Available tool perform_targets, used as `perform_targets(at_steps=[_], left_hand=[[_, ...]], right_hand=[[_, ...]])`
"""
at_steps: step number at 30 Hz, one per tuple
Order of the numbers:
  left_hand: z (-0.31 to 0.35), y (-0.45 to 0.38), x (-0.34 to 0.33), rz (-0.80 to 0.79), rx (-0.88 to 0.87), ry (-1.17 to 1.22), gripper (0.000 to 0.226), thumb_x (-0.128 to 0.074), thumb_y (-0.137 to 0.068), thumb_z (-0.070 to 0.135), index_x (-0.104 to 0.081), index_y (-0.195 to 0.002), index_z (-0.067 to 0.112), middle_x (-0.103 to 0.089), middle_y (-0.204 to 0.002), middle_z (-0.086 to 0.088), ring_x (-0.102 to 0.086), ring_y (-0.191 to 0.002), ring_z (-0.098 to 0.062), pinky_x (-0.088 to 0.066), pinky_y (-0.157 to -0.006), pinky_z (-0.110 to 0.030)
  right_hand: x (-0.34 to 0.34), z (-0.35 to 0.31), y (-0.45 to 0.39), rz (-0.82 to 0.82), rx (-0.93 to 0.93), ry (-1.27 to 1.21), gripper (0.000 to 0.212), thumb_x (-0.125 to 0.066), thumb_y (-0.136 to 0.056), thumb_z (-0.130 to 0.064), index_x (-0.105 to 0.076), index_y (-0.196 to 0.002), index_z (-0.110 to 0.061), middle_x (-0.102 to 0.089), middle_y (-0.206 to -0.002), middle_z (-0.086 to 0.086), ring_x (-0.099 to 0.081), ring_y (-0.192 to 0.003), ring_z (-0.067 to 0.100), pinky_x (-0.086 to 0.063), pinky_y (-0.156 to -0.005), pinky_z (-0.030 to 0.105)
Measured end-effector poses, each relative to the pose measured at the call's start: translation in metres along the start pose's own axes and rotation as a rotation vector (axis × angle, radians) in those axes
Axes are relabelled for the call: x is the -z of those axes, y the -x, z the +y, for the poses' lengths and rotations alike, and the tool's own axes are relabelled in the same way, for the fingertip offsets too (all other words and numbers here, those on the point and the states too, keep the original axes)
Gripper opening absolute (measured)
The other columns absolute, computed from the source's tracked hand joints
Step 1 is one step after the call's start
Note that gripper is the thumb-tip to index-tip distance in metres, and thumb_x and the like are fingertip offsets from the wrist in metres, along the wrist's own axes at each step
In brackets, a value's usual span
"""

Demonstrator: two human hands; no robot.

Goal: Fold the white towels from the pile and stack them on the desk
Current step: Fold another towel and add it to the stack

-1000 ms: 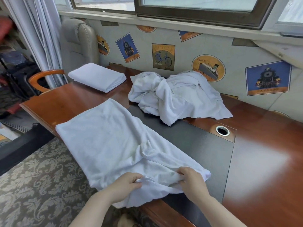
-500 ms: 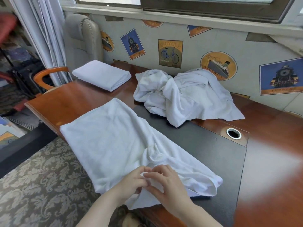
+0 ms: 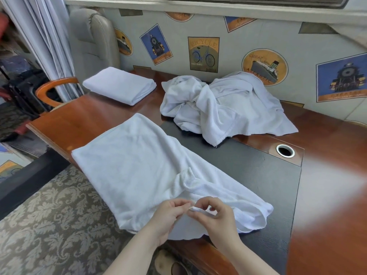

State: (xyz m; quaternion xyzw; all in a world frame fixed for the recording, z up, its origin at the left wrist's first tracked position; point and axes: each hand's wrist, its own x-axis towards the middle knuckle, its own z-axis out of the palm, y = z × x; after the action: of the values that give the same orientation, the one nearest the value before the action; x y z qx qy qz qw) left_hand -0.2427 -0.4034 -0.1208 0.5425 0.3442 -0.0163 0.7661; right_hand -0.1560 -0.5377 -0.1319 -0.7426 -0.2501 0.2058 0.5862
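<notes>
Half a second ago both hands were bunched together on the near edge of the cloth; now they have lifted slightly and a thin strip of hem shows between them. Left hand (image 3: pixel 168 217) and right hand (image 3: pixel 215 216) sit almost touching, each pinching that near hem of the spread towel (image 3: pixel 139 167) between thumb and fingertips, with the remaining fingers curled. This towel lies flat across the front of the desk (image 3: pixel 83 120), its left part on the red-brown wood, its right part on the dark inset pad (image 3: pixel 254 171), and its near edge hangs slightly over the desk's front rim. Further back, the crumpled pile of white towels (image 3: pixel 222 108) rests against the wall, part of it on the pad's far edge. To the pile's left, apart from it, one folded towel (image 3: pixel 119 85) lies at the desk's far corner. A round cable hole (image 3: pixel 285 150) sits right of the pile, and a chair (image 3: pixel 91 40) stands behind the folded towel.
</notes>
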Motion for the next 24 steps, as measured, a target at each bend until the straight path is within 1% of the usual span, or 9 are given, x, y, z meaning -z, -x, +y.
perform_targets(at_steps=[3,4,6,9,11,14,18,21,24], left_hand=[[0.0,0.002,0.0,0.034,-0.09,-0.075,0.012,-0.065,-0.092,0.02,-0.075,-0.09,0.014,-0.068,-0.066,0.011,-0.057,-0.06,0.005,-0.04,-0.058,-0.006],[0.0,0.002,-0.001,0.022,-0.115,-0.095,0.01,-0.065,-0.092,0.019,-0.073,-0.09,0.013,-0.063,-0.059,0.015,-0.052,-0.051,0.007,-0.037,-0.052,-0.004],[0.001,0.004,-0.003,0.015,-0.147,-0.115,0.008,-0.067,-0.09,0.02,-0.07,-0.09,0.013,-0.062,-0.057,0.012,-0.047,-0.047,0.005,-0.035,-0.051,-0.005],[0.0,0.005,-0.006,0.061,-0.207,-0.139,0.009,-0.068,-0.09,0.023,-0.068,-0.088,0.014,-0.07,-0.068,0.005,-0.05,-0.054,0.001,-0.037,-0.059,-0.009],[-0.001,0.008,-0.007,0.066,-0.206,-0.128,0.007,-0.067,-0.091,0.022,-0.067,-0.089,0.015,-0.07,-0.069,0.005,-0.051,-0.056,0.001,-0.038,-0.06,-0.009],[-0.007,0.01,-0.009,0.009,-0.152,-0.116,0.009,-0.065,-0.092,0.022,-0.065,-0.093,0.014,-0.058,-0.058,0.01,-0.044,-0.051,0.001,-0.034,-0.056,-0.012],[-0.013,0.014,-0.007,-0.031,-0.111,-0.131,0.006,-0.066,-0.09,0.022,-0.068,-0.084,0.02,-0.052,-0.055,0.007,-0.034,-0.047,-0.003,-0.03,-0.047,-0.011],[-0.013,0.018,-0.001,-0.007,-0.098,-0.188,0.012,-0.072,-0.082,0.034,-0.07,-0.083,0.022,-0.049,-0.065,-0.006,-0.031,-0.05,-0.008,-0.027,-0.048,-0.014],[-0.011,0.022,0.002,-0.001,-0.073,-0.215,0.012,-0.071,-0.085,0.029,-0.069,-0.086,0.017,-0.044,-0.062,-0.006,-0.029,-0.049,-0.008,-0.026,-0.046,-0.014]], right_hand=[[0.004,-0.001,0.005,0.055,-0.009,-0.057,0.024,-0.087,-0.07,-0.02,-0.071,-0.073,-0.038,-0.069,-0.089,-0.015,-0.062,-0.096,0.006,-0.041,-0.079,0.009],[0.005,0.0,0.006,0.061,-0.001,-0.072,0.024,-0.087,-0.07,-0.017,-0.073,-0.073,-0.037,-0.069,-0.093,-0.015,-0.062,-0.1,0.006,-0.042,-0.082,0.01],[0.003,0.0,0.01,0.056,-0.011,-0.104,0.021,-0.085,-0.073,-0.016,-0.076,-0.075,-0.035,-0.07,-0.101,-0.016,-0.061,-0.107,0.006,-0.042,-0.085,0.01],[-0.003,-0.001,0.016,0.037,-0.024,-0.172,0.014,-0.078,-0.081,-0.014,-0.078,-0.085,-0.028,-0.069,-0.109,-0.016,-0.059,-0.112,0.002,-0.041,-0.088,0.009],[-0.003,-0.001,0.018,0.055,-0.005,-0.189,0.013,-0.076,-0.083,-0.01,-0.077,-0.086,-0.023,-0.069,-0.106,-0.013,-0.061,-0.109,0.005,-0.043,-0.085,0.011],[0.0,0.001,0.022,0.06,0.012,-0.164,0.017,-0.078,-0.081,-0.01,-0.073,-0.08,-0.026,-0.069,-0.091,-0.006,-0.063,-0.095,0.012,-0.044,-0.079,0.015],[0.004,0.006,0.028,0.092,0.014,-0.024,0.014,-0.086,-0.072,-0.021,-0.075,-0.076,-0.028,-0.065,-0.081,-0.008,-0.056,-0.08,0.009,-0.037,-0.069,0.014],[0.013,0.003,0.03,-0.061,0.006,-0.021,0.017,-0.084,-0.076,-0.024,-0.078,-0.083,-0.039,-0.062,-0.079,-0.014,-0.049,-0.067,0.005,-0.036,-0.064,0.014],[0.021,-0.002,0.035,-0.176,0.037,0.067,0.02,-0.074,-0.086,-0.027,-0.076,-0.097,-0.044,-0.061,-0.086,-0.018,-0.052,-0.076,0.004,-0.039,-0.071,0.013]])
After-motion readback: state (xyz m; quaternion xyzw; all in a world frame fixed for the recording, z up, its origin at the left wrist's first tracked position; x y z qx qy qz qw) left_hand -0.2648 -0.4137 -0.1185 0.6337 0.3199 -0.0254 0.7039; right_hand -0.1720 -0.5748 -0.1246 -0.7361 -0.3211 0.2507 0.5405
